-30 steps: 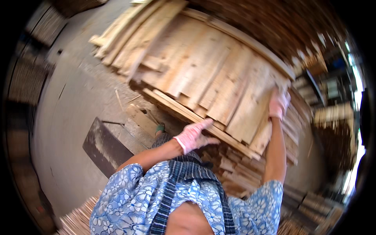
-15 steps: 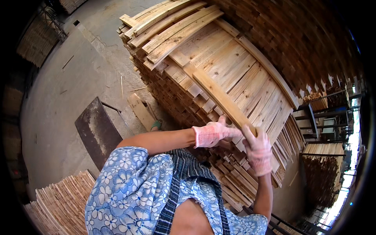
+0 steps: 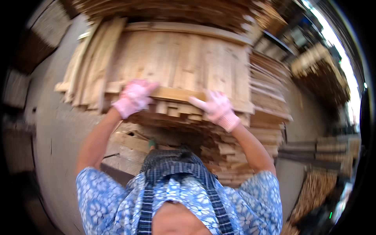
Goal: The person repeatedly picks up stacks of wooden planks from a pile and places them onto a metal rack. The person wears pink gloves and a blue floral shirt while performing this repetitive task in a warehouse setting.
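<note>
A narrow wooden strip [image 3: 177, 94] lies crosswise along the near edge of a stack of boards [image 3: 184, 64]. My left hand [image 3: 136, 98], in a pink knitted glove, is closed over the strip's left part. My right hand [image 3: 217, 108], gloved alike, grips it toward the right, with the thumb pointing left along the strip and the fingers on its far side. Motion blurs both hands somewhat. Beneath the strip, uneven board ends [image 3: 172, 109] show on the stack's near side.
Several longer boards [image 3: 94, 64] lie on the stack's left end. Another strip [image 3: 196, 28] runs along its far edge, before a taller wood pile [image 3: 164, 9]. More sawn wood [image 3: 270, 84] is stacked at the right. Grey floor [image 3: 64, 156] extends at the left.
My view has turned, so the stack now lies straight ahead. My hands have moved apart along the strip; the left has shifted leftward. The strip now lies level across the near edge.
</note>
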A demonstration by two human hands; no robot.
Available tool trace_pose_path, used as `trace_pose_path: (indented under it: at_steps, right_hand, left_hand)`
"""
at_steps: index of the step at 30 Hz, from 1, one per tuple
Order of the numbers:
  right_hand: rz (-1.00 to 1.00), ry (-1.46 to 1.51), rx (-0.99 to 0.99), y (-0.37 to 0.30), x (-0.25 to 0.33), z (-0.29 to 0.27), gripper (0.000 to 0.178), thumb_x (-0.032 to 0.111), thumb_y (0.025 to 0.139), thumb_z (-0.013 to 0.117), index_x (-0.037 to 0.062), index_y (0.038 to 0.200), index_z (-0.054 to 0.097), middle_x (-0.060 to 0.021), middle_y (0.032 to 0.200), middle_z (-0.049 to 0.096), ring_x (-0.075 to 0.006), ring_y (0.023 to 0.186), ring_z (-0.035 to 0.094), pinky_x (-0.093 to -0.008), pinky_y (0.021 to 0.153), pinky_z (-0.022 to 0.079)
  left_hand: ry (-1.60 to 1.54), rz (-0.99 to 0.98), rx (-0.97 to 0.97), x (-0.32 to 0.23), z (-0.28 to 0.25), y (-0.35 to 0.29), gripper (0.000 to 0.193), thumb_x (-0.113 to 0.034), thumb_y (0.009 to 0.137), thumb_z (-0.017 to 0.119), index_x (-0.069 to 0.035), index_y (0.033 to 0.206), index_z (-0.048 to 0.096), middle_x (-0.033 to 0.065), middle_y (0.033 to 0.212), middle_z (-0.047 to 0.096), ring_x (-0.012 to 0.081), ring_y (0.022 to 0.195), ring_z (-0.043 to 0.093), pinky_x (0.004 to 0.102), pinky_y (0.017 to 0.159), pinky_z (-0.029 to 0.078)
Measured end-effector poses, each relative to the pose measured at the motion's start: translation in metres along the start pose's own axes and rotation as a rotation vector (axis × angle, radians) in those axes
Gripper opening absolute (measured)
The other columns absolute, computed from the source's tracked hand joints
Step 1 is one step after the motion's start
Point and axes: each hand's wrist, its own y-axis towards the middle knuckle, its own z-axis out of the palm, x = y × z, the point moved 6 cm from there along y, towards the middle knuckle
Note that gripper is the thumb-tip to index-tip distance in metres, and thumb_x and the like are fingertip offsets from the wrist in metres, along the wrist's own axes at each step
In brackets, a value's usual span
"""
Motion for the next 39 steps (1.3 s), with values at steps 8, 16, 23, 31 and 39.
trace_pose_path:
  at_steps: [8,16,23,31,39]
  right_hand:
    - [0.214,0.280,0.192,0.008,0.011,-0.017,0.040,0.019,0.087,0.068,0.0169,0.127,0.068,-0.0208,0.127,0.057,-0.0398,0.122,0.052,-0.0489,0.104,0.044]
    - [0.386,0.600,0.068,0.243,0.117,-0.008,0.056,0.034,0.096,0.062,0.0129,0.147,0.051,-0.0234,0.134,0.056,-0.0374,0.126,0.055,-0.0441,0.107,0.044]
    - [0.808,0.390,0.015,0.405,0.153,0.101,0.078,0.058,0.096,0.056,0.0193,0.159,0.031,-0.0327,0.148,0.036,-0.0507,0.128,0.052,-0.0540,0.103,0.047]
    - [0.814,0.391,0.002,0.415,0.163,0.110,0.075,0.057,0.097,0.055,0.0194,0.158,0.033,-0.0324,0.148,0.035,-0.0503,0.130,0.050,-0.0537,0.105,0.046]
    - [0.893,0.514,0.043,0.418,0.162,0.104,0.083,0.054,0.094,0.063,0.0202,0.161,0.028,-0.0340,0.156,0.030,-0.0494,0.143,0.037,-0.0457,0.118,0.034]
  left_hand:
    - [0.033,0.015,-0.471,0.097,-0.075,-0.055,0.075,-0.045,0.089,0.069,-0.016,0.153,0.043,0.0181,0.149,0.050,0.0359,0.141,0.043,0.0471,0.121,0.031]
    - [-0.302,-0.740,-0.235,0.369,-0.063,-0.111,0.072,-0.045,0.091,0.064,-0.017,0.153,0.040,0.0304,0.141,0.049,0.0473,0.131,0.050,0.0513,0.108,0.044]
    - [-1.066,-0.419,-0.420,0.411,-0.031,-0.086,0.078,-0.045,0.098,0.062,-0.008,0.159,0.030,0.0234,0.158,0.040,0.0361,0.144,0.043,0.0397,0.116,0.038]
    - [-0.975,-0.670,-0.233,0.411,-0.041,-0.097,0.085,-0.042,0.094,0.066,-0.009,0.160,0.025,0.0245,0.142,0.055,0.0274,0.114,0.063,0.0349,0.091,0.054]
    - [-1.222,-0.443,-0.477,0.489,-0.042,-0.122,0.064,-0.037,0.091,0.071,0.001,0.140,0.052,0.0179,0.129,0.065,0.0245,0.111,0.064,0.0359,0.094,0.052]
